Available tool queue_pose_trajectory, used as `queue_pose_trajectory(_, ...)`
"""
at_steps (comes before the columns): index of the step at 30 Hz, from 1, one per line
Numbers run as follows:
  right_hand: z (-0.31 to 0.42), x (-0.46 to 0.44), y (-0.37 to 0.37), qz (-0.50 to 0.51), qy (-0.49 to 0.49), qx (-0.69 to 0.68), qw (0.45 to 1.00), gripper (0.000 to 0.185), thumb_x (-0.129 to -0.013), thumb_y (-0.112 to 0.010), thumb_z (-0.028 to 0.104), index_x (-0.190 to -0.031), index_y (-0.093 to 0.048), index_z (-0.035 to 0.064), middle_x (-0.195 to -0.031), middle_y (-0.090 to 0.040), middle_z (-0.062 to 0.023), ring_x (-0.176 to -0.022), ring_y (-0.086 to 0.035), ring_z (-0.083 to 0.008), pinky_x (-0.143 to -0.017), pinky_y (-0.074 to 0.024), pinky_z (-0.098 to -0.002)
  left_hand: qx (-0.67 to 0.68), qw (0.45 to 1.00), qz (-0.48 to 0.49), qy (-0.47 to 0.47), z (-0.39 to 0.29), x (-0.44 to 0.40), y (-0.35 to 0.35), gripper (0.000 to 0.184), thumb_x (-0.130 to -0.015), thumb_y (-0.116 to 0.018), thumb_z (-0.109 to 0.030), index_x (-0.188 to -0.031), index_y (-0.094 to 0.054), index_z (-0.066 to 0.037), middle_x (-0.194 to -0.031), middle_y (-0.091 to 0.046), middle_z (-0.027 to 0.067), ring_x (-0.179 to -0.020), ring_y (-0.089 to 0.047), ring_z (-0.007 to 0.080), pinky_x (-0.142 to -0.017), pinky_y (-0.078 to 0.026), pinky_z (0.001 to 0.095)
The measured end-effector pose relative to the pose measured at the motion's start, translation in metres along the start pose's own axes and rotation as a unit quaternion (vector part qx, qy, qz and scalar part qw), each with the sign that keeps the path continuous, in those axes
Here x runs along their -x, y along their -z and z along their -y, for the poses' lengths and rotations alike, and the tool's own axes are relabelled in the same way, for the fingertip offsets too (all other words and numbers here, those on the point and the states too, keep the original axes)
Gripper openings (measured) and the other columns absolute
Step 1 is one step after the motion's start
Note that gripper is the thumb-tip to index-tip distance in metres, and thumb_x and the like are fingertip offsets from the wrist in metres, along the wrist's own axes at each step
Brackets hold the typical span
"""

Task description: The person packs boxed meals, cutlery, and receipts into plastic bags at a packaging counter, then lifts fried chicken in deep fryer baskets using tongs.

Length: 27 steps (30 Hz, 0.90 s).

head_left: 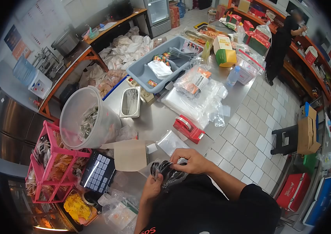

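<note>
Close to my body, a bundle of black plastic cutlery [161,168] in clear wrapping is held between both hands. My left hand [151,188] is closed round its lower left side, thumb up. My right hand [191,160] pinches the bundle's upper right end with bent fingers. Whether the pieces are spoons or forks is too small to tell. Just left of the hands stands an open cardboard box [130,156]. Clear plastic bags [172,142] lie flat beyond my right hand, near a red tape dispenser [189,128].
A translucent bin [109,126] with wrapped cutlery stands left, beside a pink rack [52,163] and a keypad device [98,171]. Farther back are a metal pan [130,102], a grey-blue tub [146,68] and a water bottle [233,76]. Another person [284,43] stands at the far right.
</note>
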State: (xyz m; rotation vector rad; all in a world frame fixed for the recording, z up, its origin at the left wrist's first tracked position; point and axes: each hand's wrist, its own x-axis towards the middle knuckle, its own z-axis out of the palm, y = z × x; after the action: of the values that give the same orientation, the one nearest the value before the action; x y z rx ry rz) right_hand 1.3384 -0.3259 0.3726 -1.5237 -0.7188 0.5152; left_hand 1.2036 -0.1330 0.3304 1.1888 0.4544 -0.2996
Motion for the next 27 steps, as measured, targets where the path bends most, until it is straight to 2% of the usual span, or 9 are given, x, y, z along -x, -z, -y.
queue_pose_trajectory(1,0.002,-0.001,0.003,-0.003,-0.013,0.014,1.000,0.014,-0.076,-0.073,0.006,-0.085,-0.062,0.0026,-0.090,-0.062,-0.0062,-0.086,-0.060,-0.0168,-0.077,-0.0468,-0.0292,-0.001,1.000,-0.004,0.004,-0.003,0.000,-0.002,0.051,-0.091,-0.060,-0.046,-0.116,-0.056,-0.002,-0.102,-0.060,-0.0002,-0.091,-0.052,0.0076,-0.081,-0.043,0.0244)
queue_pose_trajectory(3,0.002,-0.008,0.006,-0.017,0.002,0.055,0.998,0.015,-0.074,-0.073,0.005,-0.084,-0.062,0.0028,-0.088,-0.061,-0.0062,-0.085,-0.060,-0.0188,-0.076,-0.0473,-0.0301,-0.144,0.989,-0.031,0.014,-0.030,-0.002,-0.019,0.057,-0.088,-0.062,-0.049,-0.118,-0.055,-0.001,-0.103,-0.060,0.0007,-0.093,-0.052,0.0084,-0.081,-0.043,0.0247)
queue_pose_trajectory(8,-0.001,-0.019,0.022,-0.044,0.110,0.211,0.970,0.019,-0.069,-0.073,0.005,-0.085,-0.062,0.0038,-0.086,-0.057,-0.0062,-0.083,-0.059,-0.0250,-0.074,-0.0488,-0.0329,-0.145,0.989,-0.042,0.004,-0.034,-0.025,-0.033,0.061,-0.086,-0.063,-0.052,-0.118,-0.054,-0.001,-0.102,-0.061,0.0027,-0.092,-0.054,0.0090,-0.081,-0.044,0.0254)
queue_pose_trajectory(10,-0.007,-0.020,0.034,0.010,0.139,0.238,0.961,0.015,-0.074,-0.071,0.007,-0.085,-0.061,0.0066,-0.084,-0.057,-0.0080,-0.079,-0.059,-0.0271,-0.069,-0.0478,-0.0361,-0.143,0.989,-0.044,-0.025,-0.036,-0.032,-0.038,0.060,-0.086,-0.062,-0.052,-0.116,-0.055,-0.001,-0.098,-0.063,0.0032,-0.088,-0.056,0.0095,-0.078,-0.046,0.0259)
queue_pose_trajectory(12,-0.015,-0.025,0.053,0.054,0.115,0.203,0.971,0.016,-0.074,-0.071,0.005,-0.086,-0.061,0.0055,-0.088,-0.060,-0.0075,-0.083,-0.061,-0.0266,-0.072,-0.0487,-0.0354,-0.154,0.983,0.074,0.067,-0.049,-0.034,-0.043,0.052,-0.089,-0.059,-0.050,-0.108,-0.056,-0.002,-0.084,-0.065,0.0038,-0.072,-0.062,0.0112,-0.065,-0.049,0.0261)
queue_pose_trajectory(15,-0.014,-0.036,0.085,0.125,0.073,0.153,0.978,0.016,-0.075,-0.070,0.002,-0.087,-0.060,0.0043,-0.093,-0.064,-0.0069,-0.086,-0.063,-0.0258,-0.075,-0.0500,-0.0345,-0.135,0.986,0.045,0.090,-0.042,-0.046,-0.044,0.043,-0.092,-0.058,-0.046,-0.098,-0.056,-0.004,-0.071,-0.063,0.0038,-0.059,-0.062,0.0123,-0.053,-0.048,0.0257)
queue_pose_trajectory(21,0.009,-0.071,0.144,0.146,0.074,0.134,0.977,0.011,-0.078,-0.068,0.003,-0.085,-0.061,0.0048,-0.088,-0.066,-0.0080,-0.085,-0.065,-0.0261,-0.075,-0.0508,-0.0355,-0.143,0.988,0.010,0.049,-0.049,-0.057,-0.051,0.040,-0.095,-0.055,-0.043,-0.086,-0.058,-0.005,-0.065,-0.059,0.0024,-0.056,-0.057,0.0086,-0.049,-0.045,0.0246)
queue_pose_trajectory(23,0.011,-0.082,0.162,0.089,0.052,0.185,0.977,0.012,-0.077,-0.068,0.000,-0.086,-0.061,0.0032,-0.089,-0.066,-0.0070,-0.085,-0.065,-0.0244,-0.075,-0.0509,-0.0350,-0.192,0.979,0.013,0.072,-0.067,-0.067,-0.056,0.039,-0.096,-0.054,-0.042,-0.086,-0.058,-0.004,-0.065,-0.059,0.0018,-0.055,-0.055,0.0080,-0.049,-0.044,0.0244)
queue_pose_trajectory(27,0.031,-0.087,0.236,-0.162,0.160,0.147,0.963,0.010,-0.083,-0.064,-0.004,-0.091,-0.061,0.0015,-0.091,-0.065,-0.0083,-0.082,-0.065,-0.0172,-0.071,-0.0539,-0.0302,-0.230,0.969,-0.028,0.087,-0.083,-0.080,-0.048,0.037,-0.096,-0.055,-0.038,-0.090,-0.058,-0.002,-0.065,-0.057,0.0000,-0.054,-0.050,0.0071,-0.049,-0.040,0.0247)
